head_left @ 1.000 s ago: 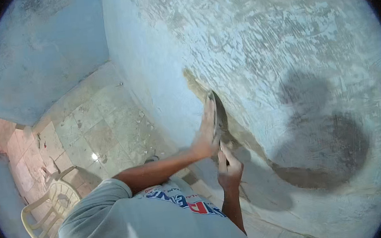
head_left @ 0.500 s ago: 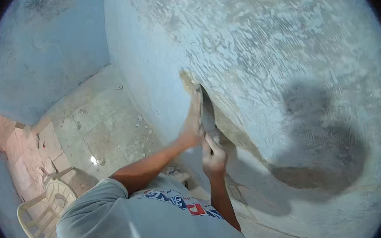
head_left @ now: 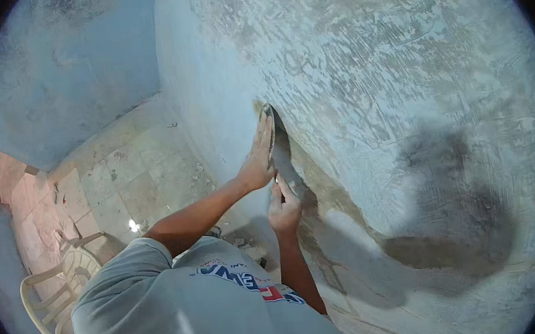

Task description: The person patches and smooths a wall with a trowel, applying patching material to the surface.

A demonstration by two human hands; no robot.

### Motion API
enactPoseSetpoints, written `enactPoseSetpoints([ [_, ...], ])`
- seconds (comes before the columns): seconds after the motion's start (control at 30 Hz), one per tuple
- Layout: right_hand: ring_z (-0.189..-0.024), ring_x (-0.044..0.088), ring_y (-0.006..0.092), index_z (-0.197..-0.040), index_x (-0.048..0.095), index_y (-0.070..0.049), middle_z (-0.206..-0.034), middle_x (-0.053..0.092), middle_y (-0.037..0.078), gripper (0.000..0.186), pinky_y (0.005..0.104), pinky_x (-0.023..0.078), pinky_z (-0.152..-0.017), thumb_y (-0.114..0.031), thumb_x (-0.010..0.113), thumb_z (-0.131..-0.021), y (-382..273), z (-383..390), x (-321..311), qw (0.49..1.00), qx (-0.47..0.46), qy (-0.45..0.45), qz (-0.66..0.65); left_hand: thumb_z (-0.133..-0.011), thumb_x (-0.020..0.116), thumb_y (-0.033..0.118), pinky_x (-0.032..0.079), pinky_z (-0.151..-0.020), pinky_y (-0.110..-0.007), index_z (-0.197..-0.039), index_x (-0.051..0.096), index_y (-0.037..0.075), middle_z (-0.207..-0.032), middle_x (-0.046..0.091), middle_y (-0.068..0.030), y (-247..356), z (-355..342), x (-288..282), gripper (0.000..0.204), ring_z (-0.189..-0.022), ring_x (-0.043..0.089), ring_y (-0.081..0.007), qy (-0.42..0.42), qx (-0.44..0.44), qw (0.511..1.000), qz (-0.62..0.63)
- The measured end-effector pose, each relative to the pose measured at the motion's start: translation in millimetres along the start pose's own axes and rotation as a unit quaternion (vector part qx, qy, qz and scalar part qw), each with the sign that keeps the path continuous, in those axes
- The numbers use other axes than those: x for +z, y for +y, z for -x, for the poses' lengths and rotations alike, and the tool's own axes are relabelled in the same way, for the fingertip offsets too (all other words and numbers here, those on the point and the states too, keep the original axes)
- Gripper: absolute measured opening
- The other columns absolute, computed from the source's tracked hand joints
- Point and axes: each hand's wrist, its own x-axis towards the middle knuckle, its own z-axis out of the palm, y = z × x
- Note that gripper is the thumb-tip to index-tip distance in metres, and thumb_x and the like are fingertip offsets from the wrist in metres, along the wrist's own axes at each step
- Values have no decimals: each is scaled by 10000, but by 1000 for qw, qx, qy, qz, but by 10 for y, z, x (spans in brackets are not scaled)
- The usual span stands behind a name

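A thin, flat trowel-like tool [head_left: 272, 126] stands nearly edge-on against the wall [head_left: 351, 101], its far tip beside a small tan patch [head_left: 258, 105]. Along its back lies my left hand [head_left: 258, 163], palm flat and fingers stretched toward that tip. My right hand [head_left: 285, 212] is closed around the near end of the tool, below the left palm; the grip itself is mostly hidden by the fingers. A dark shadow falls on the wall just right of the blade. From there a brownish, smoothed band [head_left: 338, 199] slopes down to the right.
Pale blue wall with rough, scratched plaster fills the right side. At lower left a cream plastic chair [head_left: 52, 310] stands on the tiled floor [head_left: 130, 174]. Rubble [head_left: 239, 237] lies near the wall's foot, beside my body. Another blue wall [head_left: 65, 77] rises at the far left.
Both hands and the tool have shifted a little left along the wall, and the tool's tip has risen toward the tan patch. The grip of each hand looks the same.
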Motion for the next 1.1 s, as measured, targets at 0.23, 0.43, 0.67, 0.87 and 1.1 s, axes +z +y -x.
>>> enactPoseSetpoints([
  [0.23,-1134,768,344,-1344,715,32,-1243,750,273,348,385,571,-952,-157,616,-1071,-127,-63,-42,999,-20,-23,35,-790,536,-137,126,-1354,-461,-1718,28,-14,-1787,10,-278,-124,37,22,1065,-1662,25,-437,-17,-13,1000,10],
  [0.43,-1046,782,360,-1373,709,-3,-1181,751,292,355,400,579,-903,-139,631,-1054,-144,16,-151,999,-17,-39,12,-754,469,-159,66,-1357,-457,-1716,30,-17,-1798,8,-254,-60,103,12,1067,-1664,2,-434,10,-18,998,54],
  [0.67,-1073,779,359,-1386,706,-3,-1193,754,296,364,399,576,-934,-133,635,-1054,-128,-169,10,999,6,-39,23,-772,473,-145,89,-1354,-457,-1719,29,-12,-1792,5,-270,27,-85,-99,1054,-1657,14,-455,-3,-54,997,60],
  [0.87,-1133,768,359,-1345,719,27,-1208,749,293,342,388,574,-954,-124,640,-1048,-62,88,-265,999,-22,-35,17,-740,446,-169,76,-1355,-454,-1716,22,-28,-1789,17,-279,304,145,65,1073,-1659,22,-450,-5,-51,996,78],
  [1.1,-1118,756,399,-1377,691,26,-1226,742,284,373,386,563,-960,-168,620,-1066,-371,-260,-18,997,20,-65,33,-781,456,-125,89,-1353,-435,-1717,31,-22,-1784,75,-286,-121,-86,-146,1033,-1661,63,-432,29,-64,995,68],
])
